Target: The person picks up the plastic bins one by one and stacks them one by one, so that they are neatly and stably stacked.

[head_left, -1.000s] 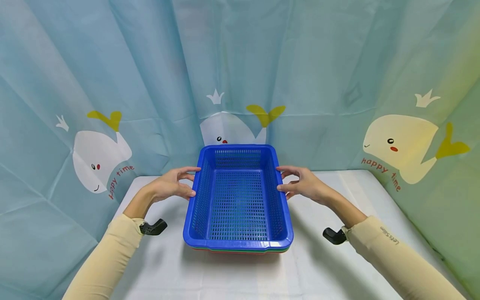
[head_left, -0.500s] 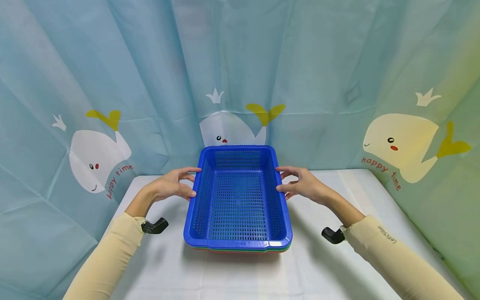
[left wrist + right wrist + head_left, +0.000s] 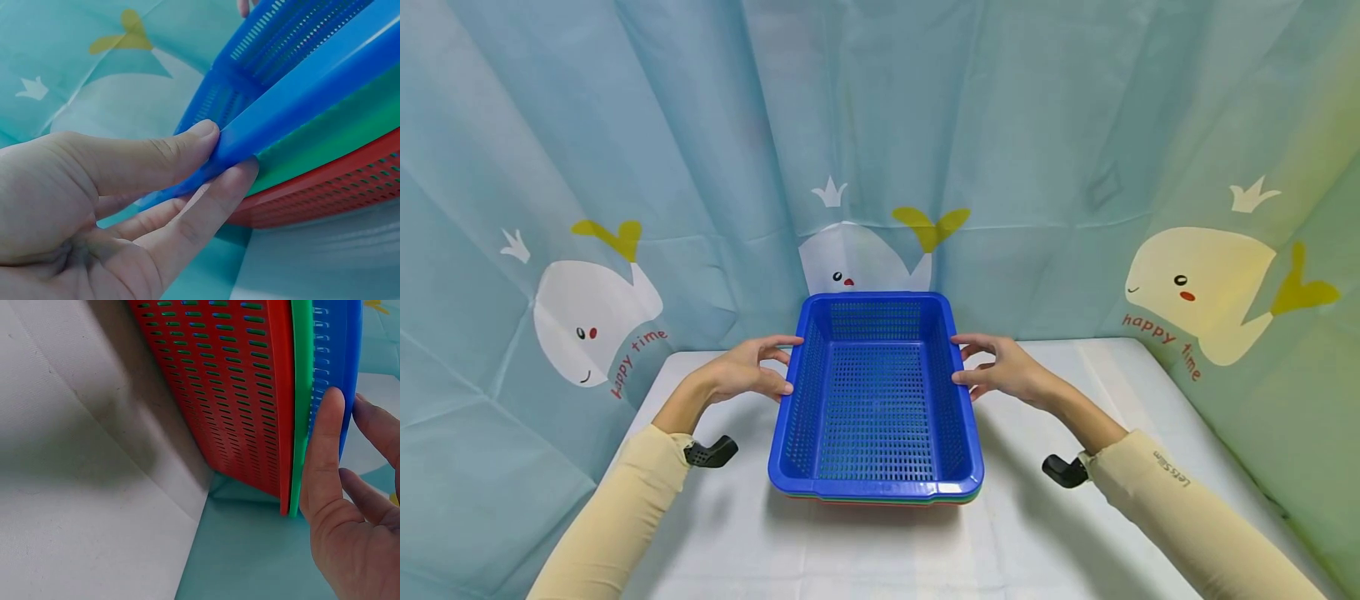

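A blue plastic basket [image 3: 876, 488] with slotted walls sits on top, nested in a green basket [image 3: 353, 122] and a red basket [image 3: 231, 381]. At its left long side, my left hand [image 3: 741, 369] pinches the blue rim, thumb above and fingers beneath. My right hand [image 3: 1011, 371] grips the opposite rim the same way, fingertips curled under the edge beside the green one. Seen from the head, the lower baskets show only as thin green and red edges at the front. Nothing lies inside the blue basket.
The stack stands on a white-covered table [image 3: 880, 558], near its back edge. Behind and at both sides hangs a pale blue curtain [image 3: 1030, 125] printed with whales. Black wrist cameras stick out from both sleeves [image 3: 1195, 508].
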A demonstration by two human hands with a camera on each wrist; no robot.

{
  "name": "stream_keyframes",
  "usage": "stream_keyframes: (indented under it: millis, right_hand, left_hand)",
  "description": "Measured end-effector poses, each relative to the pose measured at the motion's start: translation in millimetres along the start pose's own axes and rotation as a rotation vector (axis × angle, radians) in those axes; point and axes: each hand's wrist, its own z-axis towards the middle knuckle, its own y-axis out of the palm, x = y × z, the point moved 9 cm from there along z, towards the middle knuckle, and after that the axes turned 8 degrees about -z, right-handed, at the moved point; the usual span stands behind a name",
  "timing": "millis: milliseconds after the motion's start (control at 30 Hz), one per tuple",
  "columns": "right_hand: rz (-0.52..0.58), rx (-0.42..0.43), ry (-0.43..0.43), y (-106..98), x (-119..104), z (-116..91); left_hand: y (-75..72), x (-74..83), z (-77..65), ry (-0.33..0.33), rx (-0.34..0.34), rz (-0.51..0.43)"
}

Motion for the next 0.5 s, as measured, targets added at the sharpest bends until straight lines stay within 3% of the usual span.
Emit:
stream_keyframes:
  millis: [233,500]
  right_hand:
    - [-0.025,0.002,-0.007,0.3,0.8,0.5]
    - [-0.171,0.045,0.002,-4.0,-4.2,-1.1]
  left_hand:
    - [0.3,0.0,0.5,0.002,0.002,-0.007]
    - [-4.8,1.5,-1.8,0.025,0.044,-0.004]
